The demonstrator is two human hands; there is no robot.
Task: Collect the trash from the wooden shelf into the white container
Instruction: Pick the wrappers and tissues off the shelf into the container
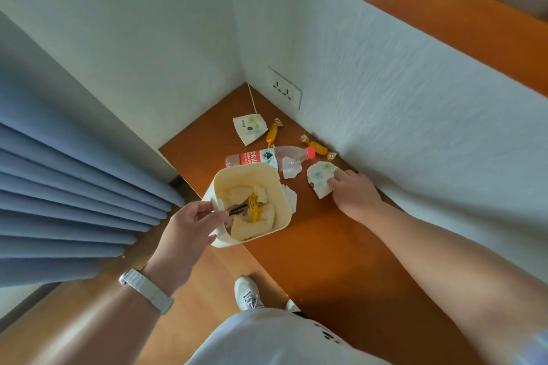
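Note:
My left hand (185, 228) grips the near rim of the white container (280, 201), held at the shelf's front edge with tissues and a yellow wrapper inside. My right hand (354, 194) lies on the wooden shelf (320, 234), fingers closing on a white printed wrapper (318, 179). Beyond it lie a clear plastic bottle (268, 157) with a red label and cap, a crumpled clear scrap (290, 167), two orange candies (272, 133) (318, 147), another printed wrapper (249, 128) and a thin stick (252, 98). A white tissue (290, 198) peeks out beside the container.
White walls close the shelf at the back and right, with a power socket (284, 90) on the right wall. A blue curtain (68, 192) hangs at the left. My white shoe (247, 293) stands on the wooden floor below the shelf.

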